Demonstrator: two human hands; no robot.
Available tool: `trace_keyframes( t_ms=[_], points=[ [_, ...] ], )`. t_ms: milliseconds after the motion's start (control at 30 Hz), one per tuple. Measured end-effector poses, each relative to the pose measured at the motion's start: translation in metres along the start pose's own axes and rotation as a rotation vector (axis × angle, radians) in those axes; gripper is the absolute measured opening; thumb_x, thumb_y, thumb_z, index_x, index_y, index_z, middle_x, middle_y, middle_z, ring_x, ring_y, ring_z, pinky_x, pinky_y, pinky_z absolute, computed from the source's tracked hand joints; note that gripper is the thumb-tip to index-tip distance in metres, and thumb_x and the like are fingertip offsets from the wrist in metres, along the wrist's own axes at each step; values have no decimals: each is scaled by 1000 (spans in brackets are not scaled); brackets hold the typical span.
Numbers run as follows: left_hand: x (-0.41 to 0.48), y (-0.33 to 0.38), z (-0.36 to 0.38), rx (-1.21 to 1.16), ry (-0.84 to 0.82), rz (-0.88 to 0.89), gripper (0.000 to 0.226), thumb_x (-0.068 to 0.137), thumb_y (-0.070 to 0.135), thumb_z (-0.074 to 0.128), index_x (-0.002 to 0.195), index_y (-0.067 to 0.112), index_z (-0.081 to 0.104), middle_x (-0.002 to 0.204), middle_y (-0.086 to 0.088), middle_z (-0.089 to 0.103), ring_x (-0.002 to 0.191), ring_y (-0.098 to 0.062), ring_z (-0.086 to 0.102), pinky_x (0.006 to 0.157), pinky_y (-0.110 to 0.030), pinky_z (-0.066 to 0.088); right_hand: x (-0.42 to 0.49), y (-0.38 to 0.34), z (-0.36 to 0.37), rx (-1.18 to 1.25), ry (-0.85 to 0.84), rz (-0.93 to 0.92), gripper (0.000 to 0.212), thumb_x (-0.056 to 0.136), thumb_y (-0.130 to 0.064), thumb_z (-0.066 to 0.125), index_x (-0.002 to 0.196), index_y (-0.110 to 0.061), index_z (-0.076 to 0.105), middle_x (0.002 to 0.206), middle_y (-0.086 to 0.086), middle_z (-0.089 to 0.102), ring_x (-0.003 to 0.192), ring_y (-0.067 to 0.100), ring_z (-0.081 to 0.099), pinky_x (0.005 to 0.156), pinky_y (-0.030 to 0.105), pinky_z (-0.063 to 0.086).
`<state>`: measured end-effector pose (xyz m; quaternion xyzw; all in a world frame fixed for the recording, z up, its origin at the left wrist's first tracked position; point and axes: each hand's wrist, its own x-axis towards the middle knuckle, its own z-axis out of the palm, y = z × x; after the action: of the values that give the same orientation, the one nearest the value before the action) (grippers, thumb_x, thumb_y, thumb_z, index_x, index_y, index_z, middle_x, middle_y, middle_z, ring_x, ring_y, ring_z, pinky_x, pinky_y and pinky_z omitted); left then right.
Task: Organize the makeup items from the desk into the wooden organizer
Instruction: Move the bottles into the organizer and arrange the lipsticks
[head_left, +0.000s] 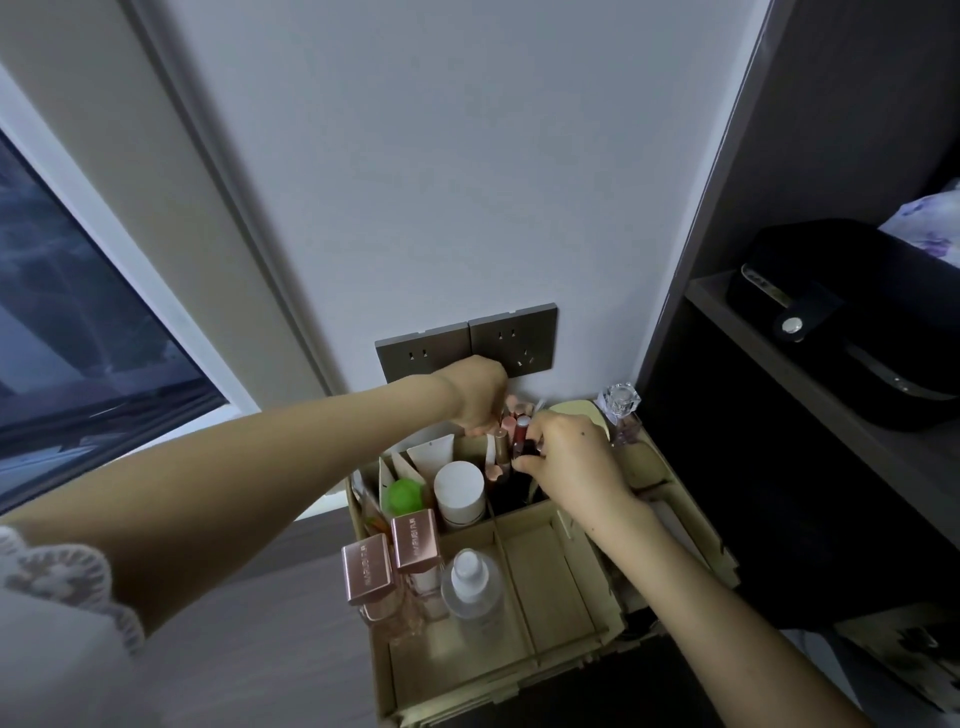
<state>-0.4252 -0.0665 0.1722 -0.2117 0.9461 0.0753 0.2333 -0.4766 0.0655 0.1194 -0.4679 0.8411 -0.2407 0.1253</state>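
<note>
1. Lipstick (525, 446), dark red, sits pinched in the right hand (574, 460) over the rear compartment, at 12 o'clock of the wooden organizer (540, 566); lower it upright, slowly.
2. Left hand (480, 397) curls at the neighbouring tubes (503, 441); what it grips I cannot tell. It should steady them.

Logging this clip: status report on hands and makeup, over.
Left hand at wooden organizer rear compartment, grip hidden. Right hand pinching dark red tube. Neighbouring upright tubes crowd it.

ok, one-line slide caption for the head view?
Right hand pinches a dark red lipstick tube over a back compartment of the pale wooden organizer; left hand at its rear edge.
</note>
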Motion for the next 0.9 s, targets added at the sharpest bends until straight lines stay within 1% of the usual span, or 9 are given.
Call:
trace_keyframes(
  t_ms=[67,167,233,300,400,533,633,700,900],
  points=[
    [1,1,0,-24,-59,-27,24,89,11,53,105,0,68,108,-11,70,94,-22,64,57,-13,38,-1,1,-2,29,-39,-4,32,78,-20,72,106,-11,59,96,9,65,90,26,60,69,26,41],
    [-2,0,-1,-80,-125,-43,33,88,11,57,119,-3,58,118,-15,65,105,-25,63,76,-22,49,-3,4,-4,85,-84,-21,35,76,-17,74,106,-14,56,86,1,56,80,18,55,68,24,39],
    [-7,-2,-2,-74,-94,-39,36,88,16,59,118,-3,58,118,-15,65,99,-22,61,65,-16,44,-5,6,-4,102,-64,-23,31,77,-15,73,102,-14,54,82,-1,54,77,17,54,66,25,41],
    [-10,-5,-2,-72,-51,-36,37,86,19,60,116,-2,60,118,-17,64,92,-22,57,59,-16,37,-9,6,-4,114,-16,-27,29,78,-16,73,100,-13,55,78,-2,54,74,16,54,65,25,42],
    [-15,-8,-3,-99,6,-31,42,84,17,63,121,1,56,114,-18,66,92,-24,58,61,-23,40,-18,3,0,148,39,-47,26,75,-18,76,91,-10,57,69,-3,55,67,17,54,61,25,42],
    [-21,-11,-1,-142,44,-26,51,81,16,69,127,6,50,115,-13,65,107,-28,60,82,-28,45,-30,-9,15,89,66,-91,29,75,-24,76,89,-10,55,78,9,66,74,27,61,60,27,41],
    [-22,-14,4,-172,77,-45,51,79,14,70,126,7,51,117,-11,62,108,-27,58,78,-26,44,-25,-14,18,78,111,-94,27,81,-23,71,98,-7,57,82,15,67,79,33,62,60,28,37],
    [-22,-14,7,-217,115,-55,49,77,8,71,123,7,54,117,-12,63,107,-27,58,76,-25,43,-16,-12,15,58,136,-58,29,83,-23,69,103,-5,57,85,17,67,82,34,62,62,30,40],
    [-23,-9,12,-360,241,-38,37,76,7,70,112,4,59,110,-11,65,102,-25,60,74,-22,41,2,-10,11,80,150,12,34,76,-19,76,97,-6,52,91,15,67,85,33,62,61,28,35]
  ],
)
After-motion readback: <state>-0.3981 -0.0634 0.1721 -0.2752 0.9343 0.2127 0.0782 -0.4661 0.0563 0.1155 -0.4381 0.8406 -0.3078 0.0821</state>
